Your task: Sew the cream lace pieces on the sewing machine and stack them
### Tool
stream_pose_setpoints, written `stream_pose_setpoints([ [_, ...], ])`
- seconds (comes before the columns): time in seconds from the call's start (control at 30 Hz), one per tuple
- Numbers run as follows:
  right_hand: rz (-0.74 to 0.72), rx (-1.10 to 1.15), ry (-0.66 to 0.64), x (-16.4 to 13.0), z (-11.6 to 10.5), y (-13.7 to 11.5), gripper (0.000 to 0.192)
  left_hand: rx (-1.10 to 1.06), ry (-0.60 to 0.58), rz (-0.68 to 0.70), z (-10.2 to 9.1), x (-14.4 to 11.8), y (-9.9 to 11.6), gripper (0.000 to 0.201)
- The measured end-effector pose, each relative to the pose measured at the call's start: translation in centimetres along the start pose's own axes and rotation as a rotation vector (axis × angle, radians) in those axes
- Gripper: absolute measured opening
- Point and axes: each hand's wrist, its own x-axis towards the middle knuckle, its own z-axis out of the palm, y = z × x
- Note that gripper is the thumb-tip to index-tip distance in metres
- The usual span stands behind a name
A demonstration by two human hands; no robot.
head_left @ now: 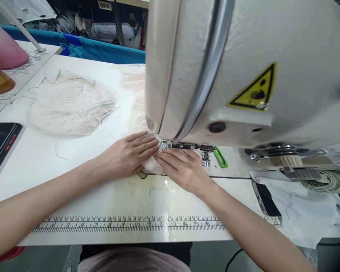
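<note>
Pale, sheer lace fabric [153,165] lies under the head of a sewing machine [187,75], partly hidden behind it. My left hand [136,154] rests on the fabric with its fingers stretched out flat, just left of the presser foot area. From the right, my right hand [184,166] reaches in, its fingers laid along the fabric's edge near my left fingertips. Its thumb is hidden. The needle is out of sight behind the machine and my fingers. A metal rod with a spring [205,156] is just beyond my right hand.
Another gathered sheer piece [70,104] with loose dark threads lies at left. A black device [1,145] and a pink cone [5,43] are further left. Green thread snips [221,157] and a phone [266,198] lie at right. A printed ruler [130,224] runs along the front edge.
</note>
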Motion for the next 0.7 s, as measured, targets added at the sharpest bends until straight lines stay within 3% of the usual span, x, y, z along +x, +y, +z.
stream_pose_setpoints([
  [0.7,0.054,0.021,-0.002,-1.2,0.4,1.0,0.013,0.12,0.038,-0.04,0.3,0.2,1.0,0.036],
])
